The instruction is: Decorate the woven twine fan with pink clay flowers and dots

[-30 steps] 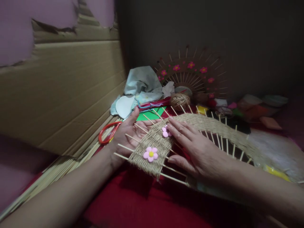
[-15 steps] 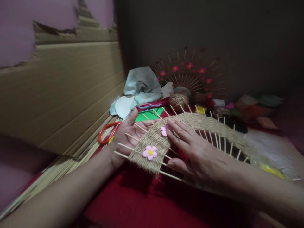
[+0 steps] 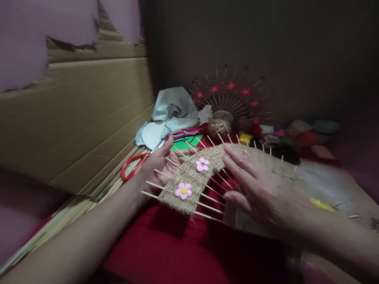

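Observation:
A curved, woven twine band (image 3: 189,183) with thin sticks poking out along both edges spans the middle of the view. My left hand (image 3: 158,165) supports its left part from beneath, palm up, with the thumb off the weave and the fingers partly hidden. One pink flower (image 3: 184,191) with a yellow centre lies near the band's lower end. Above it is a ring of pink petals (image 3: 202,165) without a yellow centre. My right hand (image 3: 251,177), fingers stretched out, is over the band to the right of the petals; whether it touches the weave I cannot tell.
Orange-handled scissors (image 3: 134,165) and a bundle of sticks (image 3: 77,215) lie on the left by a cardboard sheet (image 3: 97,98). Behind are a twine ball (image 3: 219,128), grey-blue cloth (image 3: 174,104) and a flowered fan-shaped piece (image 3: 231,86). Clear plastic (image 3: 319,177) lies right, over red cloth.
My right hand has moved right, off the upper petals, which now show as a full ring. The left hand stays under the woven band. The view has shifted slightly.

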Demonstrator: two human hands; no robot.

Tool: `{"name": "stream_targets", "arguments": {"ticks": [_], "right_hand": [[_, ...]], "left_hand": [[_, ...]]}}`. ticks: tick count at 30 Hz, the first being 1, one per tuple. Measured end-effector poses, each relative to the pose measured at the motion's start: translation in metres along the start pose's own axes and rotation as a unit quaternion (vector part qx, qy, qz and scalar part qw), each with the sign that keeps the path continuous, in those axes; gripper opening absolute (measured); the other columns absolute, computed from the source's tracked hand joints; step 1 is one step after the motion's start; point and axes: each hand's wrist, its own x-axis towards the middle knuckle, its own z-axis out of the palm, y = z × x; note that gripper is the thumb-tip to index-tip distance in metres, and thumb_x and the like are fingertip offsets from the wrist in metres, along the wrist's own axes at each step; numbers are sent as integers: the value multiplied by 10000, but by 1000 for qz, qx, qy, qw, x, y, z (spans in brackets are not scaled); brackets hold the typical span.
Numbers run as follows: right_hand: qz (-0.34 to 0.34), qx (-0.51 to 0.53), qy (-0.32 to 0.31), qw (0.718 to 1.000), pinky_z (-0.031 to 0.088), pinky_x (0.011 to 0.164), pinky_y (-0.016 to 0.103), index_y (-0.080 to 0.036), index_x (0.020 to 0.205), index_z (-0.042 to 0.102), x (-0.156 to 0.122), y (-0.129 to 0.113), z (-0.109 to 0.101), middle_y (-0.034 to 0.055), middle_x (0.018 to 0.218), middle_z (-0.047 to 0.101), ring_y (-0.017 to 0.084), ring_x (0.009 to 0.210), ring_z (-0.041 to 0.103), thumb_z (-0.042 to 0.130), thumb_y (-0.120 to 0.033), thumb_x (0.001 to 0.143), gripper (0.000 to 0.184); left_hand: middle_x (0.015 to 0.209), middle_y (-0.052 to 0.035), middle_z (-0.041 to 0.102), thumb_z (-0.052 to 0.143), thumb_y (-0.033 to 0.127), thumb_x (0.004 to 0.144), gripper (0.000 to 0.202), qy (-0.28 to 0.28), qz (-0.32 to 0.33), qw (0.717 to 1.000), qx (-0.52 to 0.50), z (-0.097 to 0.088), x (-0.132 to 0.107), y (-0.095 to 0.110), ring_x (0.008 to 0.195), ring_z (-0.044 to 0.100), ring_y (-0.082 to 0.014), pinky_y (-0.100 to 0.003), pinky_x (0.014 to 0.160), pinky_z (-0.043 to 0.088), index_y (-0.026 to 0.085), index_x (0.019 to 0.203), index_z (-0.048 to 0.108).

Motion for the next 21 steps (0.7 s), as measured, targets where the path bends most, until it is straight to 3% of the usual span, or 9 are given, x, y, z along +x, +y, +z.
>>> {"name": "stream_targets", "arguments": {"ticks": [5,9,12,17,19,21], "right_hand": [[36,-26,34,998,425,983,486,-39,1277,470,-12,-2,-20,216,1363,431,305,1251,418,396,-334,916,472],[76,-39,61,994,490,934,423,-105,1238,527,-28,5,-40,177,1291,525,273,1175,509,438,-255,898,382],[135,-11,86,987,538,860,387,-190,1196,558,-45,16,-46,128,1241,577,238,1109,566,448,-230,897,322],[143,35,22,989,528,842,391,-176,1115,612,-56,25,-25,121,1196,605,241,1058,587,434,-249,893,294],[116,63,-9,991,521,811,388,-159,1158,586,-47,23,-10,138,1198,589,242,1032,584,380,-223,904,333],[115,57,-48,991,505,771,394,-175,1231,537,-32,19,4,137,1132,601,250,977,577,396,-194,891,368]], "left_hand": [[794,-174,680,324,359,926,472,47,21,996,69,-4,-2,8,711,673,-253,-409,698,526,35,1240,462],[807,-199,673,427,251,887,374,95,36,985,140,-12,-1,14,687,666,-241,-362,637,537,22,1168,520],[701,-140,667,502,191,846,296,141,39,975,167,-18,1,16,606,646,-194,-298,578,533,40,1092,567],[697,-115,651,520,199,836,264,150,23,972,179,-17,3,13,589,637,-168,-242,524,517,62,1059,559],[746,-131,654,518,222,832,307,113,20,979,168,-14,1,12,646,652,-187,-268,576,532,68,1098,527],[818,-144,657,519,281,826,375,58,25,986,156,-11,-1,10,734,663,-232,-358,668,542,93,1149,489]]}}
